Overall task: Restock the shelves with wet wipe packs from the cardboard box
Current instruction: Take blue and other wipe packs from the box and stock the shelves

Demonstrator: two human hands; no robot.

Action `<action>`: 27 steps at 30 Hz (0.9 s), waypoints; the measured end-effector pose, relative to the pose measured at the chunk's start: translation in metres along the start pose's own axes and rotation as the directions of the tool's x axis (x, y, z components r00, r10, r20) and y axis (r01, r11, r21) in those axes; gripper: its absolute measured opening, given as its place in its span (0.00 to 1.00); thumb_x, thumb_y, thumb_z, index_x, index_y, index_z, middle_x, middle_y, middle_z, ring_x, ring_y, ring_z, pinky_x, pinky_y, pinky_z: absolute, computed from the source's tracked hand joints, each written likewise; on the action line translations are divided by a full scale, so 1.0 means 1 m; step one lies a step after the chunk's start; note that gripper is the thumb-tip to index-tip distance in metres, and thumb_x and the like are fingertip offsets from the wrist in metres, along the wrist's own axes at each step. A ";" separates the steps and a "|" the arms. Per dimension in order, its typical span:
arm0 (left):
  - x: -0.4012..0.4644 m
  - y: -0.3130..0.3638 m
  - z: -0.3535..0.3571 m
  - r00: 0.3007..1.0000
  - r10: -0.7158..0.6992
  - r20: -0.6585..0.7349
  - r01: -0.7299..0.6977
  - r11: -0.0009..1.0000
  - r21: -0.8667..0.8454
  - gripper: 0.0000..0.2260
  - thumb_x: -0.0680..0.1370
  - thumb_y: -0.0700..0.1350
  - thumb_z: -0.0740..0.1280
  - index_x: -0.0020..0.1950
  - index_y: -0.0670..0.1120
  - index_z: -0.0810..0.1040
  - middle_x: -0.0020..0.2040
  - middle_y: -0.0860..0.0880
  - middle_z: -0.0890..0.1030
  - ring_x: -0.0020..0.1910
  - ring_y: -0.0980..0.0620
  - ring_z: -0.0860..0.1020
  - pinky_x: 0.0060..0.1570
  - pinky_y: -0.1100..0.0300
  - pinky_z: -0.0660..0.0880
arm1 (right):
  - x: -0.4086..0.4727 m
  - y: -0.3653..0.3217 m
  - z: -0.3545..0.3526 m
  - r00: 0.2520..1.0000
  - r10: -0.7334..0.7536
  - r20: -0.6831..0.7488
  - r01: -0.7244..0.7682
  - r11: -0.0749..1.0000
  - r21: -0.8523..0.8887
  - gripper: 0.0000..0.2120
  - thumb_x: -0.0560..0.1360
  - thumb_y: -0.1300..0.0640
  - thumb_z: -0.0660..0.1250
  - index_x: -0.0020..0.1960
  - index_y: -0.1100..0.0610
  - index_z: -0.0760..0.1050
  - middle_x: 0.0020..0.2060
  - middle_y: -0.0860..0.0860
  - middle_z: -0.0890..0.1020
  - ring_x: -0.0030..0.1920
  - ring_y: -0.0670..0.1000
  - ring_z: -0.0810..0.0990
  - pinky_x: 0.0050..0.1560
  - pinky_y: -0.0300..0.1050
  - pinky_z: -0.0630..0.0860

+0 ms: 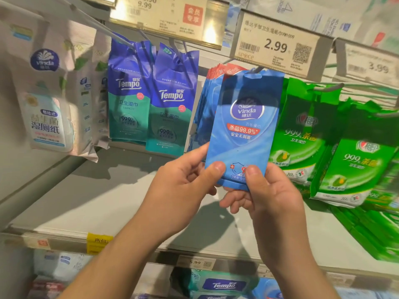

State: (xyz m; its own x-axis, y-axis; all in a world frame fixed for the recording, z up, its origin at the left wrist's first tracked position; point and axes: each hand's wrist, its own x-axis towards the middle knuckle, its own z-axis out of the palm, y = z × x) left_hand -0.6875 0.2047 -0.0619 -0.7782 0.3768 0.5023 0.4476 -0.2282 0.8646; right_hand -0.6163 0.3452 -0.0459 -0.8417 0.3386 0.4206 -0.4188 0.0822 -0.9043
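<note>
A blue Vinda wet wipe pack [246, 128] is held upright in front of the shelf, its top hole at the tip of a metal display hook [258, 69]. My left hand [185, 182] pinches the pack's lower left corner with the thumb on the front. My right hand [269, 190] pinches its lower right corner the same way. Behind the pack, several matching blue packs [208, 104] hang on the same hook. The cardboard box is out of view.
Blue-green Tempo packs [151, 100] hang to the left, white Vinda packs [49, 98] further left. Green packs [336, 147] hang and lie at the right. Price tags [276, 45] run along the rail above. A grey shelf board [121, 201] lies below, more packs under it.
</note>
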 end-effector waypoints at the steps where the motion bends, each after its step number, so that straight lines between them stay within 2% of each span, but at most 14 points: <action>1: -0.001 -0.002 0.001 1.000 -0.013 -0.014 0.012 1.000 -0.018 0.14 0.77 0.53 0.68 0.63 0.60 0.83 0.46 0.41 0.83 0.37 0.53 0.78 0.46 0.56 0.79 | -0.001 0.004 0.001 1.000 0.030 -0.003 -0.030 0.999 0.013 0.15 0.76 0.48 0.63 0.53 0.59 0.78 0.36 0.58 0.84 0.28 0.57 0.80 0.28 0.43 0.73; 5: 0.003 -0.006 0.001 0.997 -0.040 -0.064 0.039 0.999 -0.005 0.06 0.81 0.47 0.70 0.54 0.56 0.86 0.36 0.49 0.80 0.35 0.57 0.77 0.44 0.59 0.76 | 0.001 0.017 0.009 0.993 0.120 -0.006 -0.120 0.992 0.031 0.21 0.79 0.44 0.61 0.49 0.64 0.74 0.31 0.60 0.81 0.25 0.57 0.77 0.26 0.45 0.70; 8: 0.015 -0.009 -0.002 0.994 -0.064 -0.094 0.064 0.998 -0.006 0.06 0.81 0.45 0.70 0.52 0.53 0.87 0.34 0.51 0.79 0.34 0.58 0.76 0.41 0.64 0.75 | 0.011 0.021 0.019 0.989 0.145 -0.034 -0.143 0.988 0.060 0.19 0.84 0.48 0.58 0.50 0.64 0.74 0.29 0.58 0.80 0.24 0.55 0.76 0.30 0.48 0.67; 9: 0.020 -0.010 -0.003 0.993 -0.068 -0.100 0.068 0.998 -0.001 0.05 0.81 0.47 0.70 0.52 0.53 0.87 0.34 0.51 0.78 0.33 0.58 0.76 0.41 0.64 0.75 | 0.015 0.022 0.022 0.987 0.152 -0.044 -0.148 0.986 0.074 0.18 0.85 0.50 0.56 0.50 0.63 0.74 0.28 0.57 0.80 0.24 0.55 0.76 0.30 0.48 0.67; 12: 0.034 -0.012 -0.004 0.988 -0.102 -0.117 0.108 0.993 0.042 0.09 0.77 0.54 0.67 0.49 0.54 0.86 0.34 0.50 0.79 0.33 0.55 0.76 0.44 0.51 0.78 | 0.028 0.023 0.032 0.984 0.164 -0.074 -0.155 0.982 0.105 0.17 0.86 0.50 0.55 0.52 0.62 0.75 0.28 0.56 0.80 0.25 0.53 0.77 0.31 0.47 0.67; 15: 0.047 -0.015 -0.005 0.980 -0.139 -0.146 0.147 0.988 0.047 0.12 0.75 0.56 0.67 0.46 0.48 0.85 0.33 0.51 0.79 0.32 0.55 0.76 0.44 0.52 0.75 | 0.038 0.023 0.038 0.974 0.202 -0.106 -0.188 0.973 0.132 0.17 0.86 0.49 0.55 0.49 0.60 0.74 0.28 0.55 0.80 0.24 0.51 0.77 0.28 0.44 0.67; 17: 0.051 -0.018 -0.005 0.974 -0.151 -0.166 0.162 0.985 0.056 0.17 0.74 0.57 0.68 0.45 0.43 0.83 0.34 0.48 0.79 0.32 0.55 0.76 0.44 0.50 0.76 | 0.041 0.025 0.039 0.966 0.230 -0.121 -0.211 0.966 0.148 0.17 0.86 0.49 0.56 0.49 0.60 0.73 0.28 0.55 0.80 0.24 0.51 0.77 0.26 0.42 0.67; 19: 0.051 -0.024 -0.004 0.972 -0.169 -0.165 0.180 0.982 0.051 0.18 0.73 0.57 0.68 0.46 0.41 0.82 0.34 0.46 0.79 0.32 0.54 0.76 0.47 0.45 0.79 | 0.041 0.027 0.038 0.958 0.255 -0.131 -0.235 0.960 0.155 0.17 0.86 0.48 0.57 0.50 0.61 0.74 0.28 0.54 0.80 0.24 0.51 0.77 0.27 0.42 0.67; 20: 0.048 -0.027 -0.003 0.972 -0.179 -0.154 0.186 0.982 0.029 0.15 0.74 0.55 0.69 0.47 0.44 0.84 0.34 0.47 0.79 0.33 0.53 0.76 0.49 0.44 0.80 | 0.040 0.028 0.038 0.955 0.266 -0.133 -0.244 0.957 0.159 0.17 0.85 0.48 0.57 0.51 0.62 0.74 0.28 0.54 0.80 0.24 0.51 0.77 0.27 0.42 0.67; 22: 0.042 -0.031 -0.002 0.971 -0.210 -0.111 0.206 0.977 -0.053 0.09 0.77 0.51 0.69 0.50 0.50 0.86 0.37 0.49 0.82 0.35 0.53 0.78 0.51 0.46 0.81 | 0.039 0.031 0.036 0.951 0.278 -0.135 -0.255 0.952 0.168 0.17 0.85 0.49 0.57 0.54 0.63 0.75 0.28 0.55 0.80 0.24 0.51 0.77 0.26 0.42 0.68; 23: 0.039 -0.033 -0.003 0.969 -0.232 -0.090 0.224 0.970 -0.090 0.10 0.77 0.51 0.69 0.53 0.51 0.87 0.39 0.47 0.83 0.36 0.53 0.78 0.50 0.48 0.80 | 0.038 0.033 0.034 0.949 0.283 -0.137 -0.258 0.951 0.171 0.17 0.85 0.49 0.58 0.54 0.63 0.74 0.28 0.56 0.80 0.24 0.52 0.77 0.26 0.42 0.68; 25: 0.033 -0.040 -0.004 0.956 -0.279 -0.087 0.268 0.955 -0.125 0.18 0.74 0.55 0.68 0.61 0.50 0.84 0.45 0.44 0.86 0.38 0.53 0.79 0.48 0.54 0.78 | 0.035 0.038 0.030 0.947 0.291 -0.134 -0.266 0.947 0.178 0.15 0.85 0.50 0.58 0.55 0.62 0.75 0.28 0.57 0.80 0.25 0.53 0.77 0.27 0.43 0.69; 27: 0.025 -0.045 -0.009 0.936 -0.320 -0.149 0.311 0.947 -0.078 0.28 0.70 0.62 0.69 0.68 0.52 0.80 0.46 0.49 0.87 0.40 0.54 0.82 0.51 0.53 0.79 | 0.031 0.042 0.026 0.942 0.310 -0.126 -0.286 0.941 0.181 0.14 0.85 0.51 0.59 0.55 0.62 0.75 0.29 0.57 0.80 0.26 0.54 0.78 0.27 0.43 0.69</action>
State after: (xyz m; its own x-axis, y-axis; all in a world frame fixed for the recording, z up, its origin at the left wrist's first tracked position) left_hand -0.7312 0.2165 -0.0888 -0.9368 0.2922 0.1922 0.1472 -0.1689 0.9746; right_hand -0.6684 0.3346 -0.0688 -0.8802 0.4626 0.1063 -0.2152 -0.1893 -0.9581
